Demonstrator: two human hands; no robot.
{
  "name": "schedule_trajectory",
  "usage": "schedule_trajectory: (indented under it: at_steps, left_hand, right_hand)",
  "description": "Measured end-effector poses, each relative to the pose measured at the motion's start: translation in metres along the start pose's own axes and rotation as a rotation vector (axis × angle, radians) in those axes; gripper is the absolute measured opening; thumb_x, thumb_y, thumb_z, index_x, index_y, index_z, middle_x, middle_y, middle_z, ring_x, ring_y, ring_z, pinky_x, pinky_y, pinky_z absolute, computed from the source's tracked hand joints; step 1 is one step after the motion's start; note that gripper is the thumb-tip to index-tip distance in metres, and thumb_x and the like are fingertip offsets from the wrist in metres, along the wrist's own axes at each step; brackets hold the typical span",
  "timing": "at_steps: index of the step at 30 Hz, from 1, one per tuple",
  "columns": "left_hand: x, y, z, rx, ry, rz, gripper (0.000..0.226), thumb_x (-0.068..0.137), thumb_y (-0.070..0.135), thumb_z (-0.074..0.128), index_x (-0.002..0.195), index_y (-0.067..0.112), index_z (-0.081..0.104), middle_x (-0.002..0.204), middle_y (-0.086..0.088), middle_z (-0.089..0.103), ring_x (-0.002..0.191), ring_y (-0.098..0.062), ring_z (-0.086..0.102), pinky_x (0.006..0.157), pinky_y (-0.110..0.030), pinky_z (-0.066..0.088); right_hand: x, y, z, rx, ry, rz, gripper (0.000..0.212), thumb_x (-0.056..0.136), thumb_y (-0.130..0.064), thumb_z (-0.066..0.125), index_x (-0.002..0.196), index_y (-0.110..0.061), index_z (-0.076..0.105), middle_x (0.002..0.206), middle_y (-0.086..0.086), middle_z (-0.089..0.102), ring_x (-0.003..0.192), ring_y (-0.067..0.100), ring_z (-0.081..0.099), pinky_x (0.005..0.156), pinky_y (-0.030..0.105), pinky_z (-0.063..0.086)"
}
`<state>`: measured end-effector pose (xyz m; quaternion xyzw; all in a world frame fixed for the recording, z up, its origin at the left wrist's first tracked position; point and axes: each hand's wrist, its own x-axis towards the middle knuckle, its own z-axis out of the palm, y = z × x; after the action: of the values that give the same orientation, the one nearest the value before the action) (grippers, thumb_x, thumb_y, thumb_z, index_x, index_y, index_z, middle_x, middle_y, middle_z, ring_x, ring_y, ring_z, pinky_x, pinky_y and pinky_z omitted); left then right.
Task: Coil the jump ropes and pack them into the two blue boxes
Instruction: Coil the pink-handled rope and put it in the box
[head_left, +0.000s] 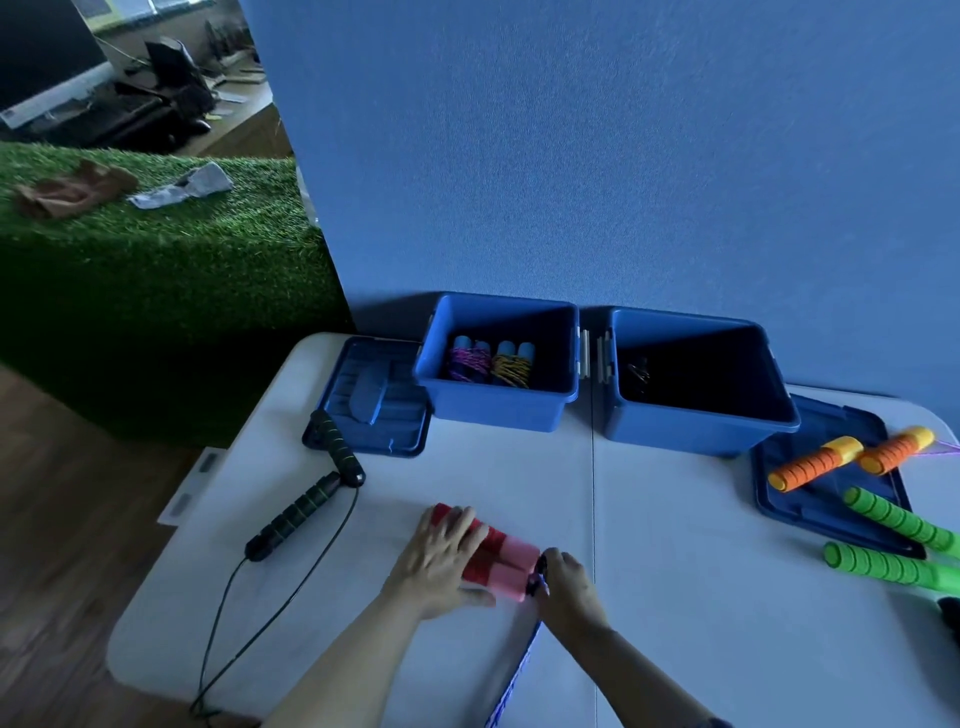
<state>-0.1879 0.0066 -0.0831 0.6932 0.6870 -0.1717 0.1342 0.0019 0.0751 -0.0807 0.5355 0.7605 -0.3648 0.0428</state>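
Observation:
Two red and pink jump rope handles (503, 562) lie side by side on the white table (675, 597). My left hand (441, 558) rests on them, fingers spread over their far ends. My right hand (566, 587) pinches the rope at the handles' near end, and the blue-white rope (514, 675) trails toward me. The left blue box (498, 405) holds two coiled ropes (491, 364) with blue handles. In the right blue box (691, 431) something dark lies in shadow.
A black-green jump rope (317, 493) lies at the left, its cord running off the front edge. A blue lid (371, 410) sits beside the left box. On the right, another lid (826, 499) carries orange handles (852, 457); green handles (898, 545) lie nearby.

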Motion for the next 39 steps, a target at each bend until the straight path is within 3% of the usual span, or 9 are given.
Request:
schedule_trajectory:
  at_steps: [5,11,16,22,27,30,34,37,39]
  left_hand:
    - [-0.003,-0.002,0.013,0.052,0.201,0.099,0.053,0.08,0.058,0.047,0.119,0.025,0.06,0.122,-0.007,0.061,0.104,-0.03,0.049,0.086,-0.048,0.04]
    - [-0.005,0.005,0.016,-0.136,0.297,0.127,0.056,0.079,0.056,0.05,0.126,0.025,0.048,0.105,-0.011,0.055,0.076,-0.022,0.059,0.064,-0.034,0.054]
    - [-0.013,0.018,-0.01,-0.515,0.247,0.054,0.057,0.088,0.056,0.044,0.137,0.041,0.02,0.123,-0.001,0.043,0.092,-0.019,0.059,0.077,-0.032,0.052]
    - [-0.014,0.01,-0.075,-0.962,0.349,0.003,0.053,0.087,0.049,0.06,0.129,0.06,0.03,0.115,0.006,0.05,0.095,-0.011,0.058,0.084,-0.031,0.051]
    - [-0.013,-0.006,-0.144,-1.037,0.497,0.039,0.05,0.084,0.038,0.061,0.122,0.061,0.037,0.116,-0.001,0.053,0.086,-0.012,0.06,0.074,-0.03,0.052]
    - [-0.014,-0.014,-0.179,-1.07,0.592,0.116,0.046,0.081,0.04,0.06,0.117,0.061,0.041,0.108,-0.001,0.056,0.07,-0.005,0.055,0.064,-0.021,0.045]
    - [-0.021,-0.022,-0.213,-1.088,0.62,0.155,0.037,0.085,0.034,0.062,0.109,0.06,0.05,0.104,-0.003,0.051,0.072,-0.008,0.052,0.065,-0.02,0.048]
    - [-0.022,-0.025,-0.235,-1.11,0.687,0.178,0.032,0.089,0.014,0.062,0.104,0.042,0.06,0.088,-0.002,0.051,0.061,-0.011,0.048,0.058,-0.024,0.046]
    - [-0.022,-0.025,-0.25,-1.154,0.751,0.132,0.035,0.09,0.008,0.06,0.101,0.041,0.06,0.08,-0.001,0.052,0.055,-0.012,0.047,0.055,-0.03,0.049]
  right_hand:
    - [0.005,0.001,-0.005,0.06,0.001,0.018,0.025,0.085,-0.008,0.045,0.108,-0.009,0.056,0.104,0.008,0.057,0.087,0.025,0.056,0.063,0.024,0.04]
    - [0.024,0.002,-0.024,0.145,-0.003,-0.028,0.036,0.074,0.005,0.048,0.099,-0.01,0.069,0.092,0.012,0.06,0.069,0.025,0.056,0.043,0.01,0.033]
    - [0.031,-0.01,-0.058,0.153,0.085,-0.151,0.038,0.085,0.006,0.047,0.107,-0.013,0.071,0.1,0.011,0.062,0.08,0.022,0.058,0.068,0.024,0.043]
    - [0.045,-0.057,-0.119,0.123,0.231,-0.363,0.033,0.088,0.002,0.05,0.107,-0.013,0.072,0.092,0.009,0.067,0.09,0.025,0.061,0.067,0.025,0.037]
    - [0.054,-0.107,-0.183,0.157,0.332,-0.493,0.031,0.087,0.001,0.053,0.11,-0.012,0.07,0.102,0.016,0.067,0.098,0.028,0.062,0.087,0.029,0.047]
    - [0.057,-0.132,-0.215,0.138,0.395,-0.541,0.03,0.087,-0.001,0.056,0.113,-0.011,0.068,0.106,0.013,0.068,0.102,0.024,0.062,0.078,0.008,0.037]
    - [0.052,-0.16,-0.243,0.187,0.48,-0.575,0.036,0.087,0.003,0.051,0.116,-0.011,0.066,0.111,0.013,0.068,0.107,0.025,0.06,0.075,0.009,0.033]
    - [0.045,-0.17,-0.252,0.283,0.478,-0.534,0.037,0.084,0.005,0.049,0.11,-0.012,0.07,0.098,0.004,0.073,0.087,0.02,0.063,0.069,0.016,0.036]
    - [0.039,-0.176,-0.25,0.327,0.448,-0.528,0.027,0.086,-0.001,0.051,0.078,-0.019,0.069,0.058,-0.015,0.067,0.054,0.004,0.055,0.059,0.021,0.037]
